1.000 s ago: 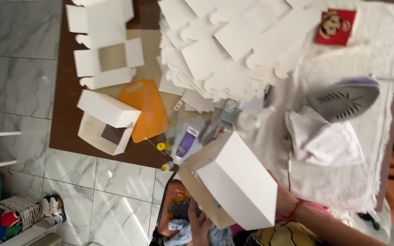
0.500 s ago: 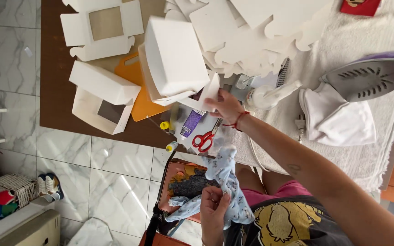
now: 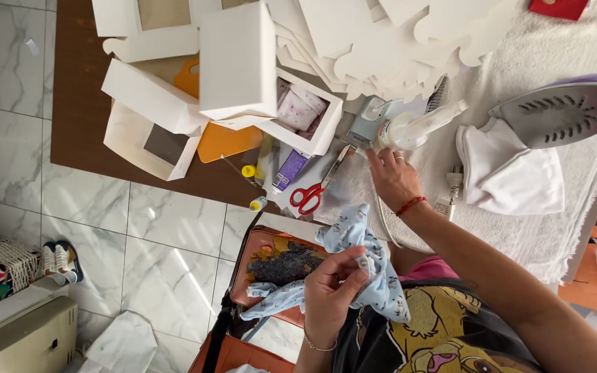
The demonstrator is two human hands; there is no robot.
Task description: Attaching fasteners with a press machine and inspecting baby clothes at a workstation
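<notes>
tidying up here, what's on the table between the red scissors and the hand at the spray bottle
In the head view, only bare white towel lies between the red scissors and the right hand at the spray bottle.

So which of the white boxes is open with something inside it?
The open white box right of the closed box; it shows a pale folded cloth item inside. The windowed boxes to the left look empty.

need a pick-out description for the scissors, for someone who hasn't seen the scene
Start at the iron on the white towel, then go left past the spray bottle that the right hand reaches for. The scissors lie at the towel's left edge, beside a purple packet. Their red handles are the only red loops there.
</notes>
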